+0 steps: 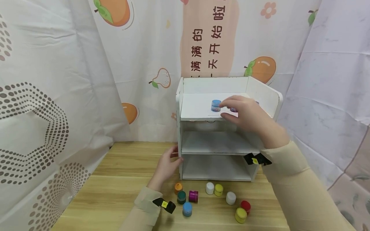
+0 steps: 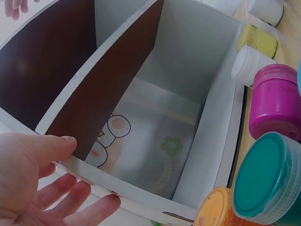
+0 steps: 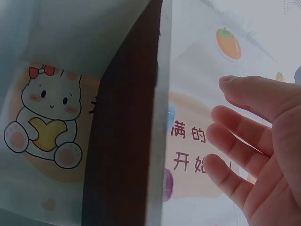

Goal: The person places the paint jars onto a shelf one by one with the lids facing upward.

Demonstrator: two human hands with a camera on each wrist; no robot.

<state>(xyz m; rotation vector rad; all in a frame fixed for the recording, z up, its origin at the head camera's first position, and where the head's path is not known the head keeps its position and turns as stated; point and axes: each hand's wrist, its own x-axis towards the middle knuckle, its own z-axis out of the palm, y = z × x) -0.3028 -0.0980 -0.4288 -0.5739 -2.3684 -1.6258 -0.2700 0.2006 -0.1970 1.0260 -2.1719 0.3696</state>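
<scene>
On the top board of a white shelf unit (image 1: 216, 150) stands a small blue paint jar (image 1: 215, 106). My right hand (image 1: 245, 112) is just right of it, thumb and fingers apart, with nothing between them. Behind that hand a purple jar (image 1: 233, 109) is mostly hidden; in the right wrist view the purple jar (image 3: 168, 185) peeks past the board's edge. My left hand (image 1: 167, 163) rests at the unit's left side panel. In the left wrist view the left hand (image 2: 51, 188) has its thumb over the panel's front edge and loose fingers outside.
On the wooden table (image 1: 138, 160) before the unit lie several jars, among them orange (image 1: 178, 188), dark green (image 1: 181, 197), purple (image 1: 193, 196), blue (image 1: 187, 209), white (image 1: 231, 198), red (image 1: 245, 207) and yellow (image 1: 241, 215). A printed curtain (image 1: 144, 48) hangs behind.
</scene>
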